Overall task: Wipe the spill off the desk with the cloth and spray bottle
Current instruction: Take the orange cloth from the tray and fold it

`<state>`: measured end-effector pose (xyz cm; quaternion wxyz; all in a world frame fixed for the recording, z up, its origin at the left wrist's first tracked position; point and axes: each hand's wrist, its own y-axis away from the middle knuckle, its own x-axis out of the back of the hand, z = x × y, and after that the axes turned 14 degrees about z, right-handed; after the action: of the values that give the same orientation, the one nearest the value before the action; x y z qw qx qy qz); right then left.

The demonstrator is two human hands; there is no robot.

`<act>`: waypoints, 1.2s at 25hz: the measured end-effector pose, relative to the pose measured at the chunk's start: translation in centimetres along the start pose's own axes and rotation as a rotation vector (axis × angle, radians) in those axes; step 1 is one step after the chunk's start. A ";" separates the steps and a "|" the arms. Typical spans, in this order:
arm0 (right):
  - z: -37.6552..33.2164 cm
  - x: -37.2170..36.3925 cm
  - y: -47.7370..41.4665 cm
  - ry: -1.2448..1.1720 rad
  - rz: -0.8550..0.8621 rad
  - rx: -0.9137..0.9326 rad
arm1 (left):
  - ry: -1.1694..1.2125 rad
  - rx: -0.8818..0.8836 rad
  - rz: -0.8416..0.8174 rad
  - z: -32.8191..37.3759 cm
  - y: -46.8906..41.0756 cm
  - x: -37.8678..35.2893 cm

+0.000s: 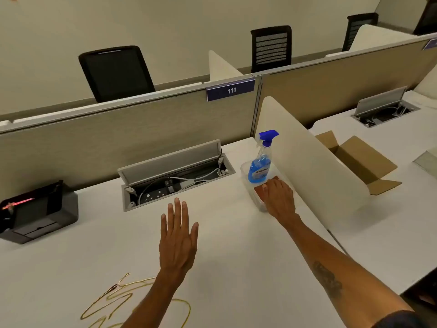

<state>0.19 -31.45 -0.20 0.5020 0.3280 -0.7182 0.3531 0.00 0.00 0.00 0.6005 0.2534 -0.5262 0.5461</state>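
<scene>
A spray bottle of blue liquid with a blue trigger head stands upright in a clear plastic tub at the right of the white desk, against the cream divider. An orange-brown cloth lies in the same tub, in front of the bottle. My right hand reaches into the tub, fingers lying on the cloth; whether they grip it is hidden. My left hand hovers flat over the middle of the desk, fingers spread, holding nothing. A thin yellowish squiggly spill marks the desk at the near left.
An open cable tray with sockets and wires is sunk in the desk's back. A dark grey device sits at the far left. The cream divider borders the right side; an open cardboard box lies beyond it.
</scene>
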 end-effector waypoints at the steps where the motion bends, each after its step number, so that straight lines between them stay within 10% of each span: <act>1: 0.5 -0.4 -0.9 0.029 -0.011 -0.008 | -0.001 0.006 0.005 0.2 -0.3 -0.5; 16: 4.4 -7.4 -9.8 0.276 -0.366 0.300 | 0.356 -0.120 -0.292 0.9 -1.1 -5.5; 30: 4.1 -5.8 -10.9 0.641 -0.243 0.444 | 0.133 -0.036 -0.117 0.2 -1.9 -4.8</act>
<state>8.77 -40.03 -4.78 0.6555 0.3843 -0.3877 0.5219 2.39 -2.53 -3.85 0.6696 0.2357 -0.4792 0.5162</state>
